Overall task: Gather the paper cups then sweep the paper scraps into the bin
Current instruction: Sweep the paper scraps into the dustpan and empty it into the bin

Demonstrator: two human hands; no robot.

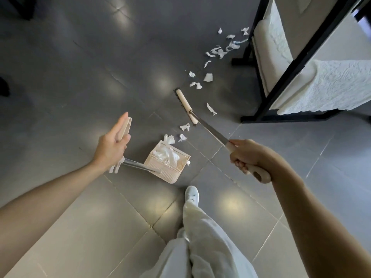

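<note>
paper scraps (219,53) lie strewn over the grey tiled floor (80,77) in a loose trail. it runs from about one o'clock of the view, close by the foot of a black frame (247,57), down to the centre, where a few pieces sit just beside the mouth of the dustpan (172,174). more white paper is piled inside the pan. the scraps look like torn tissue: near weightless, limp and soft, so they will probably flutter or skip past the bristles under a quick stroke, and low, slow pulls should serve better. the broom (185,106) appears to rest its head on the floor at about one o'clock of the pan, with several scraps lying beyond it. the right hand (247,155), at four o'clock, is clamped round the cream grip at the end of the broom's long handle. the left hand (112,145), at nine o'clock, is closed round the dustpan's upright handle, thumb laid along it. the pan looks like light, stiff plastic, easy to slide. the frame, carrying white cushions (331,85), closes off the two o'clock side, and the farthest scraps lie close against its foot, where the broom head will have little room to turn. open floor spreads from nine to twelve o'clock. a white shoe (192,194) stands near the pan at six o'clock. neither paper cups nor a bin are in view.
</note>
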